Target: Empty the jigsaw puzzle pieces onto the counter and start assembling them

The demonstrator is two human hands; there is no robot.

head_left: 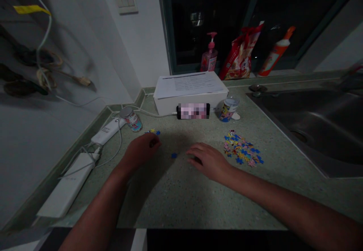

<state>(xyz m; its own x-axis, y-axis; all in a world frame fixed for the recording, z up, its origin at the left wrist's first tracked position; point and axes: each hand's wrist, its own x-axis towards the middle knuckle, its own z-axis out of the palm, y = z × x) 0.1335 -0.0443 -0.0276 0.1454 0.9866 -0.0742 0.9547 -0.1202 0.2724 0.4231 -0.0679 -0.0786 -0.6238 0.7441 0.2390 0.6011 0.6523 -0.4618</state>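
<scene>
A single blue jigsaw puzzle piece lies on the counter between my two hands. My left hand is to the left of it, fingers curled in towards the thumb; whatever they may hold is hidden. Just beyond that hand are a few yellow and blue puzzle pieces, partly covered by it. On the other side, my right hand hovers low with fingers loosely bent and apart from the thumb, nothing visible in them. To its right spreads a loose pile of colourful puzzle pieces.
A phone leans against a white box topped with printed paper. Two small jars, one left and one right, flank it. White power strips with cables line the left edge; a metal sink is on the right.
</scene>
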